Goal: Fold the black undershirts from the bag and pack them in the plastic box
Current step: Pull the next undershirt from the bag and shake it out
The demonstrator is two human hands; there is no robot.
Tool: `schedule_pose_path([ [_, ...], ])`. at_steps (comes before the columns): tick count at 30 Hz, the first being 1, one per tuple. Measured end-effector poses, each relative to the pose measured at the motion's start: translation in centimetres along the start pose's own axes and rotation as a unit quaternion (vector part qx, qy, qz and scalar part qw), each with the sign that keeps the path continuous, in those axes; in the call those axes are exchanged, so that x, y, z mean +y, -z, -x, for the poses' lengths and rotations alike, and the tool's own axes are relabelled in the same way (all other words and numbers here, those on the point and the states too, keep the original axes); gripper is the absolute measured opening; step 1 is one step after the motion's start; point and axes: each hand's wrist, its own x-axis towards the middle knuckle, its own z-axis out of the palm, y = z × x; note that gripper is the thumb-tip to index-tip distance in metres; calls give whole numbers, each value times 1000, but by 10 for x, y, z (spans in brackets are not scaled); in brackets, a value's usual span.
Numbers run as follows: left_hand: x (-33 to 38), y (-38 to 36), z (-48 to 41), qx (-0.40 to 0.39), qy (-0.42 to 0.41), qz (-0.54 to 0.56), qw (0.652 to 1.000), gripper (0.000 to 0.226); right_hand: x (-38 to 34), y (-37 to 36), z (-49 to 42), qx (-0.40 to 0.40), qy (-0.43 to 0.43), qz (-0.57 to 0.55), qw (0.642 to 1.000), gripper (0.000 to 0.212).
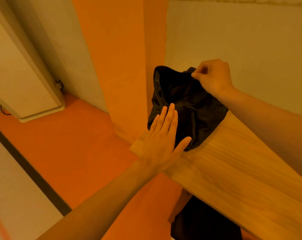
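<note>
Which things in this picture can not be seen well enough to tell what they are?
Head view:
The black cloth: too dark to tell bag from undershirt; the left hand lies flat over its near part, the right hand pinches its far edge.
The dark shape under the table: hidden by the tabletop, cut off by the bottom edge.
The plastic box: not in the picture.

The black undershirt point(195, 108) lay crumpled at the far corner of the table point(233, 161), its dark cloth creased and bunched. Its upper edge stood raised, pinched in the right grip point(214, 77). From there it spread down to the left grip point(162, 135), which pressed flat on its near left part, the hem ending just beside that thumb
</note>
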Motion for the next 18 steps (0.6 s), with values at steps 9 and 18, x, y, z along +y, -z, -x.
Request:
schedule_pose_path([
  [9,2,24,-3,-10,0,50,999,76,-44,59,-1,99,24,-301,948,18],
  [18,27,94,-89,58,81,150,984,71,-82,148,10,161,70,-381,908,14],
])
